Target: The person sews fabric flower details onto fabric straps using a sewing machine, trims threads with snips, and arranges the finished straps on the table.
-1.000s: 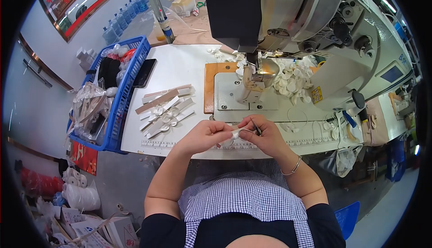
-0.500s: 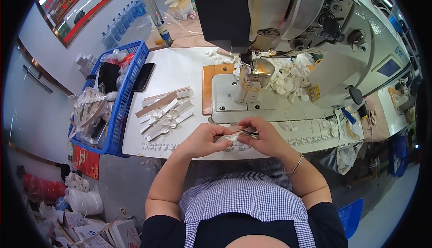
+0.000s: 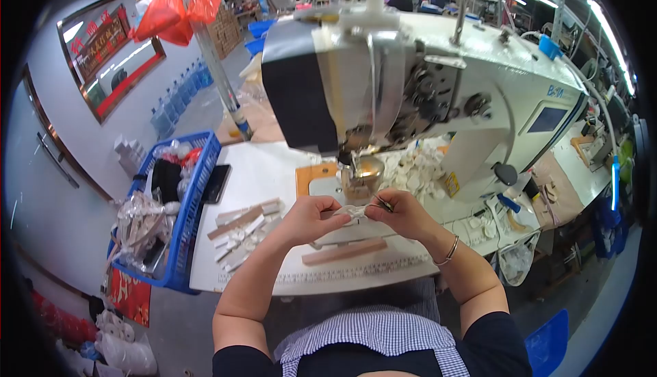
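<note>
In front of the sewing machine [image 3: 369, 76], my left hand [image 3: 313, 221] pinches one side of a small white fabric piece [image 3: 354, 211], its thumb and finger closed. My right hand [image 3: 405, 214] grips the other side. A small dark metal tool [image 3: 384, 205], perhaps thread snips, sticks out of the right fingers; its kind is partly hidden. Below the hands, a pinkish-beige strip [image 3: 344, 252] lies on the white table [image 3: 253, 161], just behind a printed ruler scale [image 3: 356, 269]. To the left lie several strips with white fabric flowers [image 3: 236, 240].
A blue basket [image 3: 188, 216] of bagged materials stands at the table's left, with a dark phone [image 3: 217, 183] beside it. White fabric petals [image 3: 417, 168] are heaped behind the needle area. Snips with blue handles [image 3: 508, 202] lie to the right.
The view has tilted upward. My hands have lifted the white fabric piece off the table toward the machine. The pinkish-beige strip now lies apart on the table below them.
</note>
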The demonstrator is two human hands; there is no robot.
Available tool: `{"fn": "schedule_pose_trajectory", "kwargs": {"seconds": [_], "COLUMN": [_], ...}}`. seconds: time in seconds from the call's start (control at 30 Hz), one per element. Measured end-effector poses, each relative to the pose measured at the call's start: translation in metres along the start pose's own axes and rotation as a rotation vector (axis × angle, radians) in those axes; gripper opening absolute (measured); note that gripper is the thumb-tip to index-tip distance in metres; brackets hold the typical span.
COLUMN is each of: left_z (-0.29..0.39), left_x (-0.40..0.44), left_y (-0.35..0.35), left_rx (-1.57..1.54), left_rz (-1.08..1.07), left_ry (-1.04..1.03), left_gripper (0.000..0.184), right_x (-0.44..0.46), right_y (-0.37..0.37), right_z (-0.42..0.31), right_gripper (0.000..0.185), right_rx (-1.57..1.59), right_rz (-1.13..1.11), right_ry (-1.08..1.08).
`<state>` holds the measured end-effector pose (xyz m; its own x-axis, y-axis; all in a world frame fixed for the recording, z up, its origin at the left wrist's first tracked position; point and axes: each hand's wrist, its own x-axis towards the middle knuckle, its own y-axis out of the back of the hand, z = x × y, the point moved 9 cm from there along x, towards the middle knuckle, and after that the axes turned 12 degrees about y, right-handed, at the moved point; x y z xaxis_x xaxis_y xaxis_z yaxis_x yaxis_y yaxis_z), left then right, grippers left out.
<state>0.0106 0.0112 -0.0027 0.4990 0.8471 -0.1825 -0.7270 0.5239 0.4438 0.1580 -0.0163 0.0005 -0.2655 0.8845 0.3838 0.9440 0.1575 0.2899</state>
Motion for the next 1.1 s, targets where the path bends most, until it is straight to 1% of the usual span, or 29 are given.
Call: {"fn": "schedule_pose_trajectory", "kwargs": {"seconds": [0.03, 0.1, 0.13, 0.17, 0.23, 0.27, 0.3, 0.33, 0.4, 0.43, 0.5, 0.53, 0.6, 0.67, 0.77, 0.87, 0.93, 0.97, 1.03, 1.1], "left_z": [0.007, 0.017, 0.018, 0.021, 0.014, 0.018, 0.014, 0.008, 0.001, -0.006, -0.009, -0.012, -0.01, -0.01, -0.013, -0.019, -0.017, -0.016, -0.018, -0.018], "left_x": [0.009, 0.028, 0.035, 0.042, 0.056, 0.058, 0.059, 0.059, 0.068, 0.073, 0.078, 0.079, 0.076, 0.075, 0.077, 0.079, 0.076, 0.074, 0.077, 0.077], "left_y": [0.005, 0.006, 0.007, 0.009, 0.002, 0.004, 0.004, 0.004, 0.005, 0.005, 0.005, 0.005, 0.004, 0.007, 0.007, 0.006, 0.006, 0.006, 0.006, 0.004], "left_rx": [0.011, -0.082, -0.095, -0.088, -0.334, -0.333, -0.454, -0.577, -0.635, -0.693, -0.705, -0.712, -0.72, -0.732, -0.717, -0.698, -0.716, -0.73, -0.743, -0.757], "left_rz": [0.004, -0.099, -0.123, -0.121, -0.276, -0.274, -0.281, -0.288, -0.293, -0.303, -0.299, -0.281, -0.265, -0.177, -0.195, -0.187, -0.193, -0.199, -0.22, -0.24], "left_ry": [-0.022, 0.004, 0.066, 0.055, 0.147, 0.142, 0.239, 0.337, 0.365, 0.397, 0.387, 0.392, 0.399, 0.396, 0.4, 0.432, 0.438, 0.444, 0.432, 0.421], "left_gripper": [0.024, 0.024, 0.017, 0.017, 0.013, 0.013, 0.011, 0.009, 0.008, 0.007, 0.009, 0.01, 0.011, 0.011, 0.006, 0.006, 0.005, 0.006, 0.006, 0.006], "right_x": [0.005, 0.018, 0.021, 0.024, 0.032, 0.036, 0.04, 0.044, 0.048, 0.05, 0.058, 0.059, 0.058, 0.058, 0.058, 0.058, 0.057, 0.057, 0.057, 0.057], "right_y": [0.008, 0.021, 0.03, 0.036, 0.043, 0.047, 0.051, 0.052, 0.051, 0.049, 0.055, 0.055, 0.055, 0.054, 0.055, 0.056, 0.054, 0.053, 0.056, 0.056], "right_z": [0.0, -0.004, -0.007, -0.011, -0.006, -0.011, -0.017, -0.018, -0.001, 0.002, -0.018, -0.017, -0.017, -0.017, -0.014, -0.012, -0.009, -0.008, -0.014, -0.015], "right_gripper": [0.018, 0.019, 0.02, 0.022, 0.024, 0.024, 0.023, 0.023, 0.023, 0.023, 0.025, 0.026, 0.026, 0.026, 0.027, 0.027, 0.037, 0.037, 0.029, 0.029], "right_rx": [0.016, -0.01, -0.122, -0.231, -0.242, -0.333, -0.423, -0.424, -0.326, -0.326, -0.298, -0.317, -0.303, -0.29, -0.32, -0.294, -0.294, -0.294, -0.308, -0.32], "right_rz": [0.036, 0.038, 0.036, 0.034, 0.062, 0.089, 0.116, 0.114, 0.049, 0.048, 0.195, 0.192, 0.177, 0.159, 0.147, 0.155, 0.114, 0.112, 0.173, 0.167], "right_ry": [-0.047, -0.047, -0.08, -0.116, -0.088, -0.03, 0.027, 0.03, -0.179, -0.178, 0.132, 0.159, 0.122, 0.087, 0.058, 0.078, 0.002, 0.002, 0.091, 0.074]}}
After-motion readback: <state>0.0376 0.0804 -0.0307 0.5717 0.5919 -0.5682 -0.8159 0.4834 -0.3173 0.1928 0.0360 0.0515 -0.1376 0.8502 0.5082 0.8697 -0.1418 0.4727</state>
